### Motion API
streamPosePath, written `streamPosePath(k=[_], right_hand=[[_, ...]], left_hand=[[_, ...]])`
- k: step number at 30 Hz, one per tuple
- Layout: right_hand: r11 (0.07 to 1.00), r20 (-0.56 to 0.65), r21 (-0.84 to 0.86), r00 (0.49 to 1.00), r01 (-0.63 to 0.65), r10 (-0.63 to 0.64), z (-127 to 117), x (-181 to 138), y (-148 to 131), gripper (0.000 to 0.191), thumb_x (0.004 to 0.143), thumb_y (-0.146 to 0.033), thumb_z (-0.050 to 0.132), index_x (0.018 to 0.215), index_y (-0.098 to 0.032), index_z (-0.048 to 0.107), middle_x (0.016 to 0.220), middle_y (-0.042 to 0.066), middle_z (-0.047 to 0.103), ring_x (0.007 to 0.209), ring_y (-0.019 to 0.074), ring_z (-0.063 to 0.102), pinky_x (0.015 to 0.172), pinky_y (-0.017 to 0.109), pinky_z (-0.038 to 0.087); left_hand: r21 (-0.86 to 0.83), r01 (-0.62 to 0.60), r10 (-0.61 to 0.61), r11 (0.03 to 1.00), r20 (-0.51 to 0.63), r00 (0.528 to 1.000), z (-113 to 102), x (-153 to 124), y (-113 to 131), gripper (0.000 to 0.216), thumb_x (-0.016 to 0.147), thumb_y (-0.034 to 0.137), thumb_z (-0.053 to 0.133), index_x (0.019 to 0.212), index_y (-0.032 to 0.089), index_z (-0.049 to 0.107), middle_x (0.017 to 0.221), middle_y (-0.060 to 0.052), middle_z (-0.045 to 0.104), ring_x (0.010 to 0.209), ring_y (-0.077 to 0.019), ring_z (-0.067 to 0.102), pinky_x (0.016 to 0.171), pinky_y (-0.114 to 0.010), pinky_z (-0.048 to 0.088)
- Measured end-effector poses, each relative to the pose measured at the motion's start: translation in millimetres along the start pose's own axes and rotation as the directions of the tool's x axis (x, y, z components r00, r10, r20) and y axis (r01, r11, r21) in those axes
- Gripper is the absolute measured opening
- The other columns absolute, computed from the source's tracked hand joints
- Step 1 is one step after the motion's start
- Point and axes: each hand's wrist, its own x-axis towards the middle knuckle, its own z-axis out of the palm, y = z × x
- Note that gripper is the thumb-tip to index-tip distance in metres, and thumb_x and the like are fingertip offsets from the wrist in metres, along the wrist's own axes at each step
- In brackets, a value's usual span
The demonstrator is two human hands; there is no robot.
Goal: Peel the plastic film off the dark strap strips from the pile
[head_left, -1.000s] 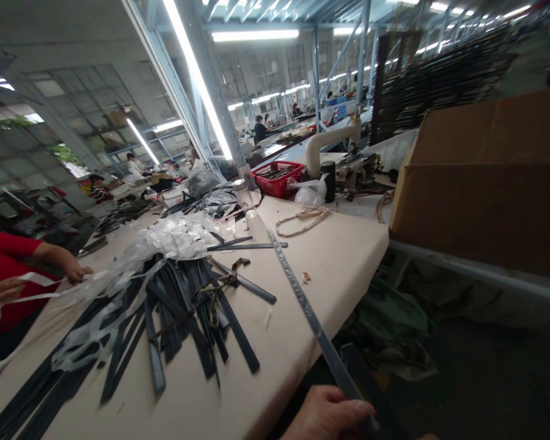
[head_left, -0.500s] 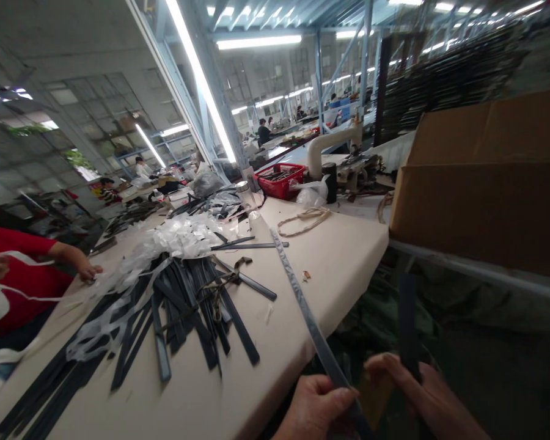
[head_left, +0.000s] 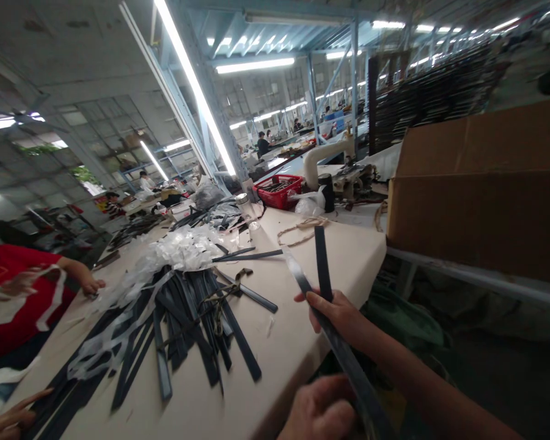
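Note:
A long dark strip (head_left: 343,354), with a pale, shiny far end, slants across the table's near right edge. My left hand (head_left: 323,409), blurred at the bottom, has its fingers curled against the lower part of this strip. Farther up, my right hand (head_left: 334,315) is closed, thumb on top, around the long strip. A second dark strip (head_left: 322,263) sticks up out of the same hand. Left of my hands, a loose heap of dark strips (head_left: 187,305) lies on the cream-covered table (head_left: 211,409), with a tangled dark cord (head_left: 217,299) over it.
Clear plastic film (head_left: 183,244) lies behind the heap. At the back stand a jar (head_left: 244,208), a red basket (head_left: 279,190) and a looped cord (head_left: 302,229). A large cardboard box (head_left: 476,208) is on the right. A person in red (head_left: 18,287) works at left; another hand (head_left: 16,418) touches strips.
My right hand has moved up and left, with the second strip, onto the long strip. My left hand has shifted slightly down. Another person's hand has appeared at bottom left.

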Motion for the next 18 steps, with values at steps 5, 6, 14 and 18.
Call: streamPosePath(k=[5,6,14,18], right_hand=[[0.984,0.254,-0.174,0.967,0.036,0.010,19.5,-48.4,18.5,0.058,0.093,-0.066,0.043,0.092,-0.014,0.068,0.049,-0.003,0.055,0.044,0.0119,0.045,0.050,0.024,0.035],[0.979,0.283,-0.202,0.959,0.040,0.020,23.9,-55.5,26.3,0.059,0.094,-0.067,0.041,0.093,-0.014,0.068,0.049,-0.003,0.054,0.045,0.0123,0.046,0.052,0.024,0.036],[0.976,0.268,-0.149,0.944,-0.158,0.194,51.1,-71.1,80.5,0.067,0.089,-0.076,0.036,0.090,-0.015,0.063,0.047,-0.004,0.048,0.043,0.0133,0.045,0.049,0.024,0.035],[0.966,0.305,-0.194,0.925,-0.172,0.226,55.3,-69.2,75.5,0.070,0.087,-0.078,0.037,0.091,-0.015,0.066,0.051,-0.002,0.053,0.048,0.0160,0.051,0.055,0.027,0.040]], left_hand=[[-0.330,-0.310,0.161,0.892,-0.408,0.899,-45.1,25.0,71.2,0.057,0.074,0.058,0.072,0.107,0.012,0.070,0.106,-0.016,0.073,0.091,-0.0225,0.069,0.081,-0.032,0.052],[-0.356,-0.362,0.168,0.862,-0.472,0.865,-53.7,27.3,83.5,0.053,0.071,0.055,0.077,0.102,0.012,0.071,0.102,-0.014,0.074,0.088,-0.0214,0.070,0.080,-0.031,0.052],[-0.330,-0.643,0.233,0.691,-0.741,0.630,-84.0,21.1,96.3,0.061,0.062,0.066,0.076,0.094,0.014,0.074,0.092,-0.012,0.076,0.083,-0.0213,0.073,0.068,-0.026,0.057],[-0.298,-0.624,0.186,0.722,-0.785,0.591,-88.0,21.0,88.3,0.048,0.051,0.046,0.091,0.085,0.016,0.075,0.078,-0.007,0.077,0.066,-0.0163,0.071,0.059,-0.021,0.056]])
